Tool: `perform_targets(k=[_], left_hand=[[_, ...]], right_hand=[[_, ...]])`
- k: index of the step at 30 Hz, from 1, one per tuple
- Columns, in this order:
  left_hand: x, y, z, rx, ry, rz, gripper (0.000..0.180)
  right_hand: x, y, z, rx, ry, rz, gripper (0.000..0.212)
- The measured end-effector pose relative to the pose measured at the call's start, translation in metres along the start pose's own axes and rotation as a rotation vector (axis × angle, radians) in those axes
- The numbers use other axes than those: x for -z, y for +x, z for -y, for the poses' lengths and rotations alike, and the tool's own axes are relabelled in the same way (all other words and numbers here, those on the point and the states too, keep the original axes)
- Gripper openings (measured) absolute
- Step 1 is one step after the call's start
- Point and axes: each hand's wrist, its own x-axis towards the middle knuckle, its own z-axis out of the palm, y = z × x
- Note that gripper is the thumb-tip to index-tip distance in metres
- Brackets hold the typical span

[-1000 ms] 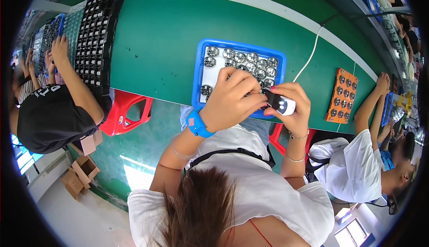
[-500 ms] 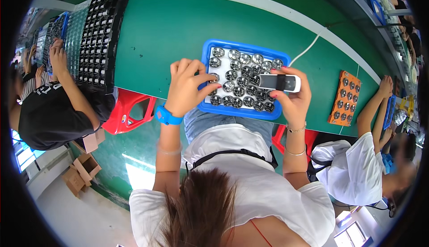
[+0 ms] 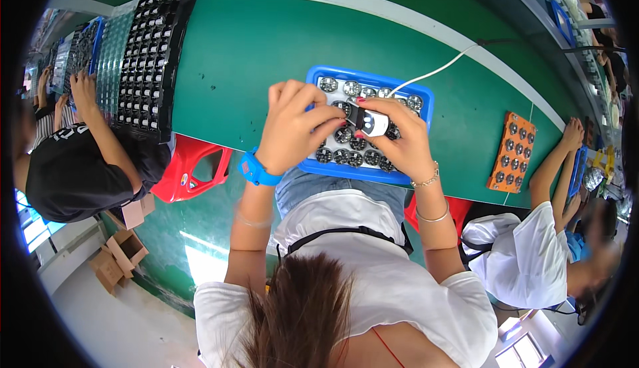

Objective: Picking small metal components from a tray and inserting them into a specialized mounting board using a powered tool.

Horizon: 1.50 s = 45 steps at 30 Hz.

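My right hand (image 3: 403, 135) grips a small white and black handheld device (image 3: 376, 124) between thumb and fingers, its dark end pointing left. Against that end, my left hand (image 3: 296, 125) is closed in a pinch; what sits between its fingertips is too small and covered to make out. Both hands are over a blue tray (image 3: 429, 102) with a white lining. Rows of round, dark, shiny parts (image 3: 343, 157) lie in the tray, several of them hidden under my hands. A white cable (image 3: 436, 70) runs from the table's far side down to behind my right fingers.
On the right an orange board (image 3: 511, 152) holds round parts. Black compartment trays (image 3: 148, 55) stand at the left on the green table (image 3: 233, 55). Co-workers sit on both sides; a red stool (image 3: 196, 168) and cardboard boxes (image 3: 120, 255) are at lower left.
My right hand has moved left with the device and turned it. My left hand has left the tray's left side and shifted right, and its fingertips now meet the device's end.
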Motion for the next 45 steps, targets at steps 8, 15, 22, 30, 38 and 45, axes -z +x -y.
perform_targets(k=[8, 15, 22, 30, 38, 45], left_hand=[[0.002, 0.000, 0.000, 0.011, 0.025, -0.018, 0.014], [-0.002, -0.001, 0.022, 0.103, 0.070, 0.051, 0.012], [-0.013, 0.015, 0.035, 0.066, 0.131, -0.014, 0.012], [0.001, 0.018, 0.004, -0.077, 0.036, -0.049, 0.011], [-0.003, 0.009, 0.023, 0.053, 0.131, 0.012, 0.016], [-0.012, -0.029, -0.012, 0.207, -0.129, 0.119, 0.102]], right_hand=[[-0.002, -0.003, 0.001, -0.054, 0.052, -0.049, 0.042], [0.007, -0.003, -0.007, -0.139, 0.348, -0.241, 0.042], [0.002, 0.009, -0.003, -0.044, 0.070, -0.132, 0.044], [-0.003, 0.012, -0.002, 0.034, -0.006, -0.091, 0.044], [0.005, -0.007, -0.011, -0.059, 0.387, -0.392, 0.043], [0.124, -0.086, -0.042, 0.102, 0.027, -1.069, 0.036]])
